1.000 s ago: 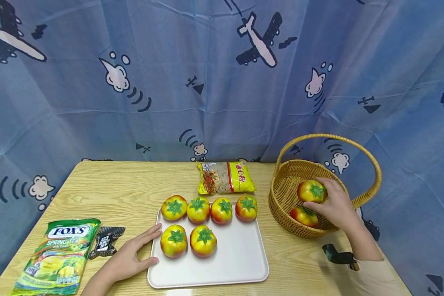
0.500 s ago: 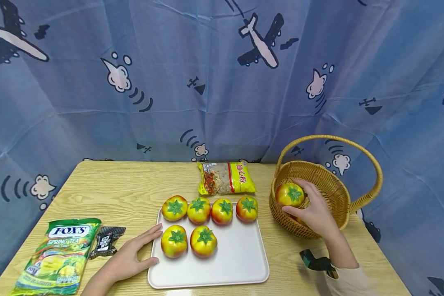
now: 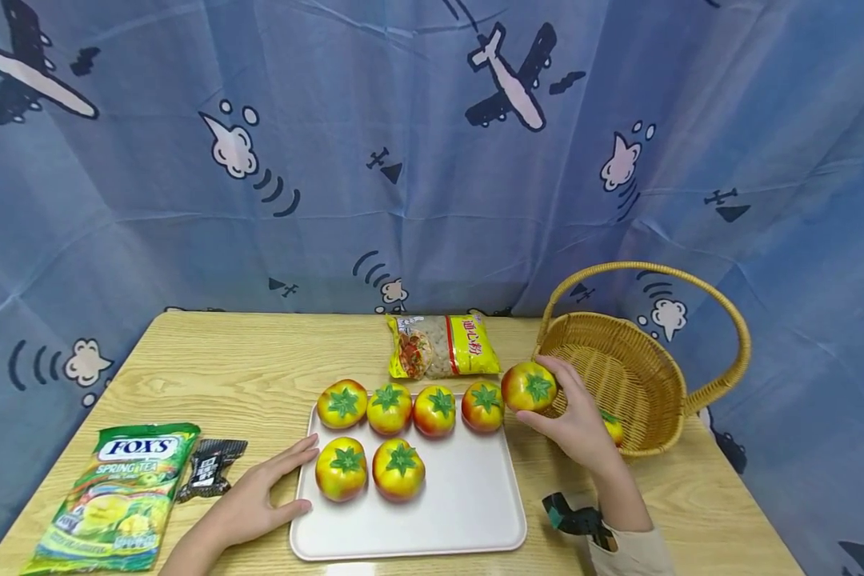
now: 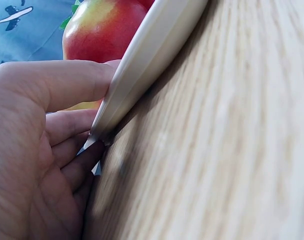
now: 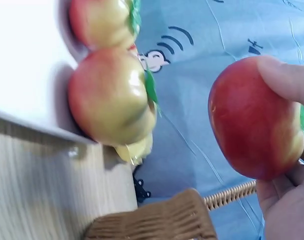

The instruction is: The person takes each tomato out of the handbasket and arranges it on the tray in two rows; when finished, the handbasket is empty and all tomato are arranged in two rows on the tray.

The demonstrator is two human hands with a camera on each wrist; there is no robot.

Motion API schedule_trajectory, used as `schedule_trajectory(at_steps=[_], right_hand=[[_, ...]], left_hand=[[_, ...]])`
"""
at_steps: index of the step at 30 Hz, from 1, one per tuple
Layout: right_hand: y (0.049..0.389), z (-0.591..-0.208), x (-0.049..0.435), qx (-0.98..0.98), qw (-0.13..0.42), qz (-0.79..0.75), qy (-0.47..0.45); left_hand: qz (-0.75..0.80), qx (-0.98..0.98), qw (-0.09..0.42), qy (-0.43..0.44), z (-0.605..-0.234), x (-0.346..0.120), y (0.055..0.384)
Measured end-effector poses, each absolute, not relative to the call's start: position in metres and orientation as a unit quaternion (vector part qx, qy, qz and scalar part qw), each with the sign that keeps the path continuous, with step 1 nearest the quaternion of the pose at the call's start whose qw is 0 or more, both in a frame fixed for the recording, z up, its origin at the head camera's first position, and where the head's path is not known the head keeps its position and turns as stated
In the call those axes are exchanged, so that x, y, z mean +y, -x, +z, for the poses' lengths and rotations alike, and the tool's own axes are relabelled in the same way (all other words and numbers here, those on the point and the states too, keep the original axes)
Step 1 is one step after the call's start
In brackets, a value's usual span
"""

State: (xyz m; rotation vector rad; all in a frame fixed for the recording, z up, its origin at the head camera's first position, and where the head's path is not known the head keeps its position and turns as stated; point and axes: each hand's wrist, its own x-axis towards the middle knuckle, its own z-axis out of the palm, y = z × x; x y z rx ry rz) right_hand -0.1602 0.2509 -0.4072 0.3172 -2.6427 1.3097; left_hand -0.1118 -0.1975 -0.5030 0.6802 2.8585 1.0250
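A red-and-yellow toy tomato (image 3: 529,386) with a green leafy top is held in my right hand (image 3: 572,416), between the tray and the basket. The right wrist view shows the thumb and fingers gripping this tomato (image 5: 254,117) at its side. Several similar tomatoes (image 3: 399,470) sit on the white tray (image 3: 468,512), in a back row and a front row. Relaxed fingers of my left hand (image 3: 252,500) touch the tray's left edge; the left wrist view shows them against the rim (image 4: 142,65). One more tomato (image 3: 612,429) lies in the wicker basket (image 3: 648,384), partly hidden by my right hand.
Behind the tray lies a yellow macaroni bag (image 3: 442,346). At the left are a green candy bag (image 3: 111,500) and a small black wrapped packet (image 3: 211,470). The basket's tall handle (image 3: 727,320) arches up at the right. A blue curtain (image 3: 374,160) hangs behind the table.
My right hand has lifted a tomato out of the basket and carried it left, to beside the tray's back right corner. The left hand stays at the tray's edge.
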Motion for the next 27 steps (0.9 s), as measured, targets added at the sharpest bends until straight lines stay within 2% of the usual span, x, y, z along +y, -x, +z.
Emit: schedule_trajectory(at_steps=[12, 21, 27], right_hand=[[0.154, -0.413, 0.231, -0.877, 0.021, 0.462, -0.133], [0.150, -0.416, 0.220, -0.880, -0.016, 0.430, -0.202], [0.149, -0.420, 0.214, -0.878, -0.059, 0.423, -0.214]], left_hand=[[0.330, 0.918, 0.015, -0.219, -0.502, -0.197, 0.111], [0.330, 0.918, 0.012, -0.219, -0.503, -0.198, 0.111], [0.328, 0.918, 0.009, -0.223, -0.503, -0.197, 0.111]])
